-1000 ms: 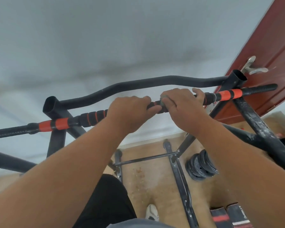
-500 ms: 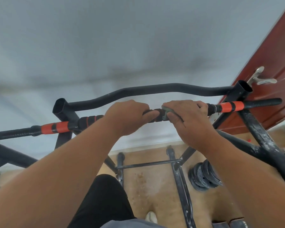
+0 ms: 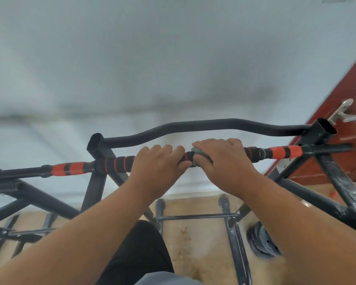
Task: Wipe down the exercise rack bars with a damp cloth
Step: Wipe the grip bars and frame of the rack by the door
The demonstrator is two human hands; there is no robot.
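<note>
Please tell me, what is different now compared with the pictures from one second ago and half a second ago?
Little has changed. A corner of the grey-green cloth now peeks out from under the right hand; a second ago it was barely visible. The left hand keeps its grip on the black bar with orange bands, beside the right hand, which stays wrapped round the cloth and bar. Neither hand has let go.

Both forearms reach up and forward, bare, wrists roughly level. Left hand [image 3: 158, 161] curled over the padded bar [image 3: 115, 163], knuckles up. Right hand [image 3: 224, 159] just beside it, fingers wrapped over the same bar, pinching a green cloth [image 3: 199, 153] under them.
</note>
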